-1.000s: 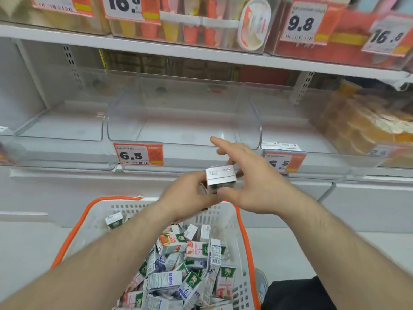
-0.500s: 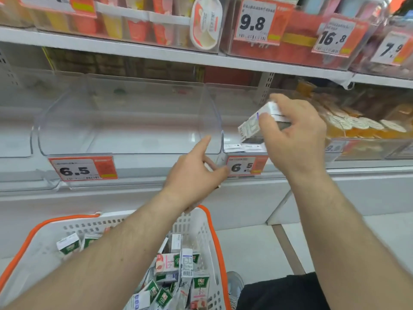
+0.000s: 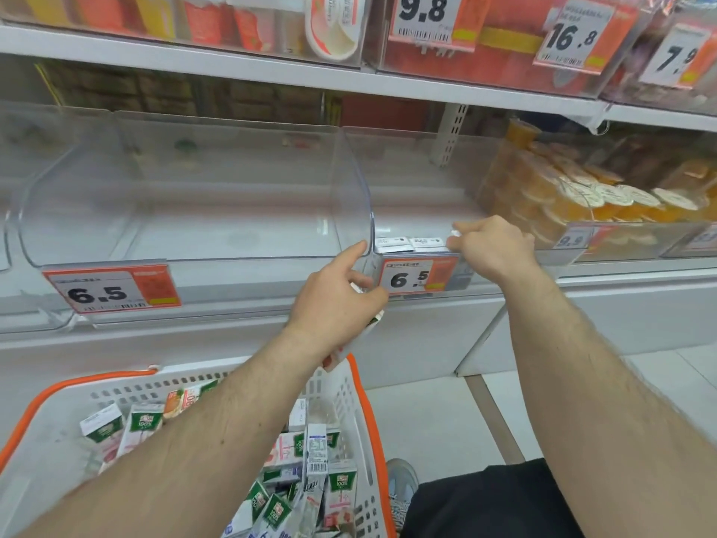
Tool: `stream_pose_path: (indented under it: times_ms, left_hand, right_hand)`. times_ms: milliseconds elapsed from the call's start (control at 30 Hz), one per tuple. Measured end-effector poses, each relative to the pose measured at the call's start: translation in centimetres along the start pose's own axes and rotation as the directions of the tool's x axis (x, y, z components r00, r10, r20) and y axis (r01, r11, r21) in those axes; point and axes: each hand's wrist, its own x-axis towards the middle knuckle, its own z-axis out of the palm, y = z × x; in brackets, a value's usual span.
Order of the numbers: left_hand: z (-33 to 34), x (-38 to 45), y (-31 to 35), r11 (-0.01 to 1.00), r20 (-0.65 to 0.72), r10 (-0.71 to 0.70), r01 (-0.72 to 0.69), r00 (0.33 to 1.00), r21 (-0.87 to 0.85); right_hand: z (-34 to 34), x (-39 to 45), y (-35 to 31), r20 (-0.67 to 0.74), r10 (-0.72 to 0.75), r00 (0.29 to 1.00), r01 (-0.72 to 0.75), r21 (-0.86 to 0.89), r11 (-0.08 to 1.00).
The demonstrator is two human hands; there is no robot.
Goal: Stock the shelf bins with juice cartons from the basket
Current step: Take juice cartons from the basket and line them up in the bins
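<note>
The right hand (image 3: 494, 246) pinched a juice carton (image 3: 453, 239) at the right bin's (image 3: 407, 196) front edge, seating it beside two already placed. The left hand (image 3: 336, 295) gripped another carton (image 3: 364, 330) above the basket (image 3: 359, 386), apparently ready next.

Price tags are the easy read here. The orange tag (image 3: 111, 290) on the front of the clear bin (image 3: 194, 196) says 6.5, and the tag (image 3: 418, 275) on the next bin over says 6.5 too. Up top there's a 9.8 tag (image 3: 425, 15), a 16.8 tag (image 3: 573, 34) and a 7.9 tag (image 3: 677, 58). A blurry tag (image 3: 573, 239) by the orange cups looks like 9.9. The cartons (image 3: 145, 421) in the basket (image 3: 362, 401) say 100%.
</note>
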Motion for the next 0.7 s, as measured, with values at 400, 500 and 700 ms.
stream_pose_path:
  times_ms: [400, 500, 700]
  left_hand:
    - [-0.7, 0.1, 0.4, 0.991, 0.059, -0.052, 0.059, 0.997, -0.123]
    - [-1.1, -0.2, 0.8, 0.975, 0.013, -0.068, 0.070, 0.998, -0.212]
    - [-2.7, -1.6, 1.1, 0.864, -0.079, -0.183, 0.122, 0.980, -0.488]
  right_hand:
    - [0.2, 0.7, -0.9, 0.052, 0.045, 0.998, -0.037, -0.137, 0.990]
    - [0.3, 0.5, -1.0, 0.037, 0.084, 0.996, -0.075, -0.200, 0.977]
    - [0.5, -1.8, -2.8, -0.413, -0.196, 0.889, 0.161, -0.120, 0.980]
